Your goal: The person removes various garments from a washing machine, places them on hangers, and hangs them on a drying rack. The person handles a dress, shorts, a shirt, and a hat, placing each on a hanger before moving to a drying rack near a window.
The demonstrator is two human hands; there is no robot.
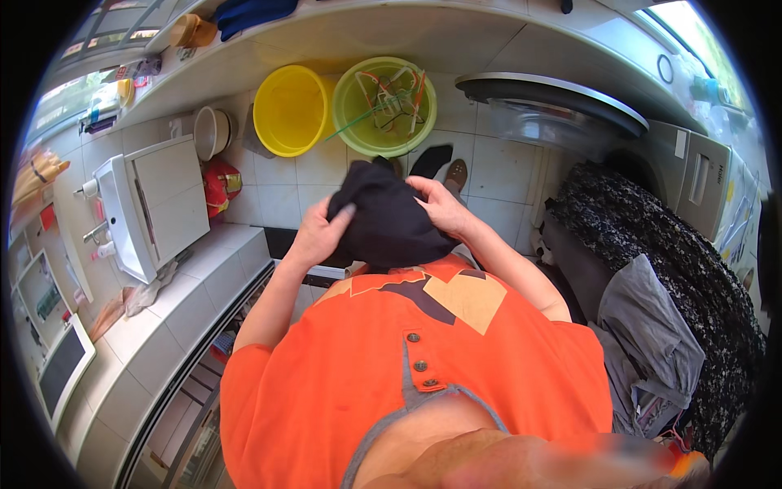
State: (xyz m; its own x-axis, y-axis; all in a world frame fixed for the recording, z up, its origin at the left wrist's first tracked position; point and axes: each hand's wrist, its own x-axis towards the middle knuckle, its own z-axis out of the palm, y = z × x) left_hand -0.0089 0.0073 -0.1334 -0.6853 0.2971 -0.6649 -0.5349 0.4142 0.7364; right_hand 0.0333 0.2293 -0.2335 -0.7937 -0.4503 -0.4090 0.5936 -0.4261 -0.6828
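A black cloth garment (391,214) is bunched in front of my orange shirt, between my two hands. My left hand (321,229) grips its left side, the thumb lying on top of the fabric. On the other side, my right hand (437,205) pinches the garment's upper right edge. Which kind of garment it is, I cannot tell, and the fingers beneath it are partly hidden. Beyond it on the tiled floor stand a yellow plastic bucket (292,111) and a light green plastic basin (343,131) with several hangers (391,98) inside. A black cloth piece (431,161) lies near my shoe.
A washing machine (702,177) stands at the right, behind hanging black patterned cloth (641,226) and a grey garment (654,330). A white sink (125,223) with a cabinet is at the left, a red bag (221,186) beside it. A tiled ledge (177,299) runs at lower left.
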